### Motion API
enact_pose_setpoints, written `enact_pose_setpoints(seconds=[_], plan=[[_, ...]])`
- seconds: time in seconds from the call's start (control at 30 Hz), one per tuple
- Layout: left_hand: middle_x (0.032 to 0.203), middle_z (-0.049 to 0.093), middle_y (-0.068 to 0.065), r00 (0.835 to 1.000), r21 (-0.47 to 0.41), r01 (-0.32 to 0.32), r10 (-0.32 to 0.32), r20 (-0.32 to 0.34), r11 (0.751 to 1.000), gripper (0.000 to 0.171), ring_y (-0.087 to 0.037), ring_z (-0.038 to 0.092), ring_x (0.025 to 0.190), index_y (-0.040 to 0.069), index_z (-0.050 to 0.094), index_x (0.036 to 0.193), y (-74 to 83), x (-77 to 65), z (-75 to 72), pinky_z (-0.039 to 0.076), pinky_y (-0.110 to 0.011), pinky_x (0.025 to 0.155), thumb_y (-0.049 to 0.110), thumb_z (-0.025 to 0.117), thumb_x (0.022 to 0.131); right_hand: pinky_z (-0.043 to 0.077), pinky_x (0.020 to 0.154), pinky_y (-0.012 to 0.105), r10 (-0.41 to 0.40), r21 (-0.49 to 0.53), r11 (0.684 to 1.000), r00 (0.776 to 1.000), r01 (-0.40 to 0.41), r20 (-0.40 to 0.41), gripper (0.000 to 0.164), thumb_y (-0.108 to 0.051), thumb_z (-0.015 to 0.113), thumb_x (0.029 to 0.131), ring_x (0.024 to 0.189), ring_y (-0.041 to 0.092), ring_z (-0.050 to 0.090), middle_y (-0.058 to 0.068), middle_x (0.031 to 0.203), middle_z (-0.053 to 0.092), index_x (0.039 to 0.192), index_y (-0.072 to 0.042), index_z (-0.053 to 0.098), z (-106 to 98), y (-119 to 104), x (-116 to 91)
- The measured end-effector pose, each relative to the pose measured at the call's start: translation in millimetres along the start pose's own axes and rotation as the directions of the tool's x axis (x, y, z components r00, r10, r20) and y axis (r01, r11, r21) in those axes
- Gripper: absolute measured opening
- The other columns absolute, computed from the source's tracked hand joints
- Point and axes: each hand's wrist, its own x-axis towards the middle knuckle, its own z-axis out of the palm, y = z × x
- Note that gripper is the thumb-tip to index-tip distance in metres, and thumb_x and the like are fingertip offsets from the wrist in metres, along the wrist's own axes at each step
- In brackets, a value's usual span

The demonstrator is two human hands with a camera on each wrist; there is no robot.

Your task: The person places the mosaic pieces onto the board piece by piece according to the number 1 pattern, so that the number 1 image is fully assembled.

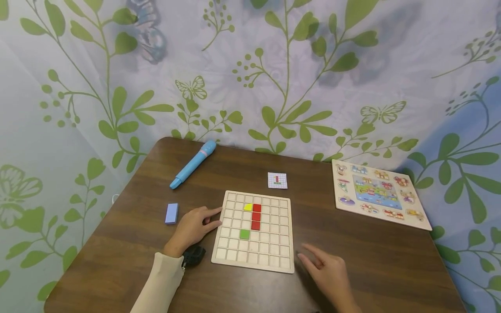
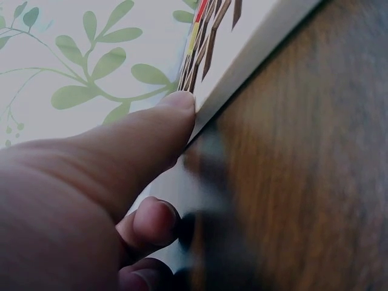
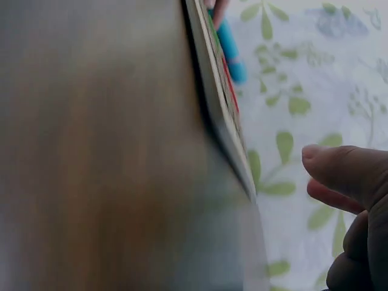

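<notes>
A square wooden grid board (image 1: 272,238) lies flat on the table. Three red squares (image 1: 255,216) stand in a column on it, with a yellow rounded piece (image 1: 248,207) left of the top one and a green square (image 1: 244,234) lower left. My left hand (image 1: 192,228) touches the board's left edge with thumb and a straight finger; its other fingers bend under, as the left wrist view shows. Just off the board's lower right edge, my right hand (image 1: 328,273) hovers with thumb and forefinger extended and apart. Nothing shows between them.
Behind the board lies a small printed grid card (image 1: 277,180). A blue block (image 1: 171,214) rests left of my left hand, and a blue microphone-shaped toy (image 1: 193,165) lies farther back. To the right is a wooden picture puzzle (image 1: 419,222). A leaf-patterned curtain (image 1: 235,95) hangs behind the table.
</notes>
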Motion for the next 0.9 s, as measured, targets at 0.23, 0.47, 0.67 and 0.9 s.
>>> enact_pose_setpoints(seconds=[0.23, 0.47, 0.67, 0.9], plan=[[0.072, 0.043, 0.011, 1.000, -0.003, -0.015, 0.015, -0.011, 1.000, 0.049, -0.008, 0.037, 0.062, 0.025, 0.067, 0.139, -1.0, 0.4, 1.0, 0.034, -0.028, 0.061, 0.040, 0.076, 0.093, 0.022, 0.043, 0.014, 0.162, -0.147, 0.976, 0.987, -0.158, 0.017, 0.034, -0.010, 0.094, 0.070, 0.048, -0.012, 0.013, -0.027, 0.055, 0.022, 0.101, -0.015, 0.081, -37.7, 14.2, -32.6], [0.073, 0.044, 0.010, 1.000, -0.003, -0.007, 0.007, -0.010, 1.000, 0.048, -0.008, 0.037, 0.061, 0.025, 0.067, 0.139, -0.9, 1.2, 1.8, 0.033, -0.028, 0.060, 0.040, 0.076, 0.093, 0.020, 0.044, 0.014, 0.234, -0.181, 0.958, 0.971, -0.223, 0.042, 0.034, -0.007, 0.092, 0.070, 0.049, -0.012, 0.012, -0.026, 0.057, 0.022, 0.101, -0.016, 0.081, -56.7, 20.0, -54.9], [0.073, 0.044, 0.009, 1.000, -0.010, 0.005, -0.005, 0.005, 1.000, 0.049, -0.009, 0.038, 0.062, 0.025, 0.066, 0.140, 0.8, 1.2, 0.6, 0.034, -0.029, 0.061, 0.040, 0.075, 0.094, 0.020, 0.043, 0.017, 0.344, -0.262, 0.909, 0.938, -0.325, 0.030, 0.033, -0.015, 0.094, 0.070, 0.047, -0.007, 0.013, -0.023, 0.055, 0.022, 0.100, -0.016, 0.081, -65.3, 17.5, -70.3], [0.073, 0.044, 0.010, 1.000, -0.012, -0.003, 0.003, 0.002, 1.000, 0.049, -0.009, 0.037, 0.061, 0.025, 0.066, 0.140, 0.2, 0.6, 1.5, 0.034, -0.028, 0.060, 0.040, 0.075, 0.094, 0.019, 0.044, 0.021, 0.469, -0.384, 0.816, 0.883, -0.433, 0.000, 0.034, -0.028, 0.095, 0.070, 0.045, 0.000, 0.021, -0.015, 0.053, 0.029, 0.097, -0.014, 0.082, -68.4, 14.7, -85.7]])
